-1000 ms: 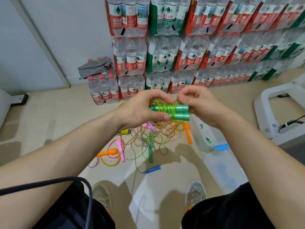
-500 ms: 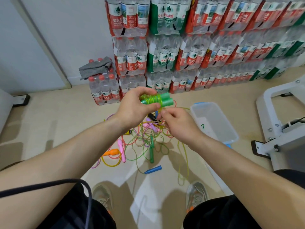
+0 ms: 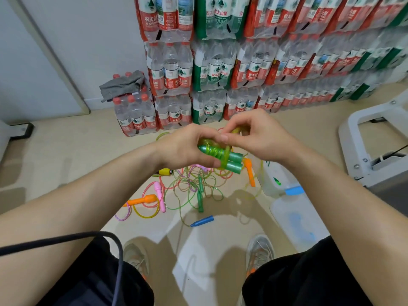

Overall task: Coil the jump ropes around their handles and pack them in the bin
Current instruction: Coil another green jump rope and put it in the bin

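I see the left hand (image 3: pixel 183 146) gripping the green handles (image 3: pixel 231 161), the right hand (image 3: pixel 262 138) pinching the rope (image 3: pixel 235 130) above them

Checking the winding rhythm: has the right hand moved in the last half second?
Yes. The right hand has risen from low over the rope tangle to the foot of the stacked water bottles, above the green handles.

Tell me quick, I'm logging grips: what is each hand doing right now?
Left hand: grips the green handles, wound with green rope.
Right hand: pinches that rope.
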### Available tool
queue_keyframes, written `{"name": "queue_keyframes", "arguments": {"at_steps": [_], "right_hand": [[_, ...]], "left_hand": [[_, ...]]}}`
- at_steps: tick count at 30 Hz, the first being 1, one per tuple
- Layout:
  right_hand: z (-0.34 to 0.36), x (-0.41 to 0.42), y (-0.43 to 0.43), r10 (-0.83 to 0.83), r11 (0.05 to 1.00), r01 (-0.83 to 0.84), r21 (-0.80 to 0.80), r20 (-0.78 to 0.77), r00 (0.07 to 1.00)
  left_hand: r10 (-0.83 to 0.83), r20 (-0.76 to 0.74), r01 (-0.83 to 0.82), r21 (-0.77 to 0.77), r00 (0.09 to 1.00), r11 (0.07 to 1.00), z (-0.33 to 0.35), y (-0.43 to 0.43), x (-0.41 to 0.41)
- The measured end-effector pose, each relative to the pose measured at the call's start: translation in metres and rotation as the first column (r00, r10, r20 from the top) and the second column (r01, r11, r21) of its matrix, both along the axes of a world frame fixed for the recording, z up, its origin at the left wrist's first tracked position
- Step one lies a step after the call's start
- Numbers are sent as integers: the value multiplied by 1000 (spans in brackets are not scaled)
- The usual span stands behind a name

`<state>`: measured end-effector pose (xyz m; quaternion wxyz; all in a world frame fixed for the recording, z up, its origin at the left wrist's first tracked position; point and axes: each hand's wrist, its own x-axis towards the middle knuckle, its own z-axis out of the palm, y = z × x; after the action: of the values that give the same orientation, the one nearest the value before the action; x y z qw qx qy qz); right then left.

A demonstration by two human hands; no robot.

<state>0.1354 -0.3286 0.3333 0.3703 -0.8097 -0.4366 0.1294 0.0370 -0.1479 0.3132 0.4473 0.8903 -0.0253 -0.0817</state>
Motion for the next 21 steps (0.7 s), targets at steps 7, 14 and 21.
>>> {"name": "queue_keyframes", "arguments": {"at_steps": [7,14,21], "right_hand": [[-21,7,0,38,940,215,266,-705,708],[-45,-15,16,-44,889,441,127,-933,356],[-53,-28,18,-202,929,371,3,-834,514]], "left_hand": [[55,-53,-71,-360,997,930,9,-3,-7],[303,-22,-273,-503,953,820,4,-5,-6],[410,112,-353,-341,905,871,-10,4,0]]}}
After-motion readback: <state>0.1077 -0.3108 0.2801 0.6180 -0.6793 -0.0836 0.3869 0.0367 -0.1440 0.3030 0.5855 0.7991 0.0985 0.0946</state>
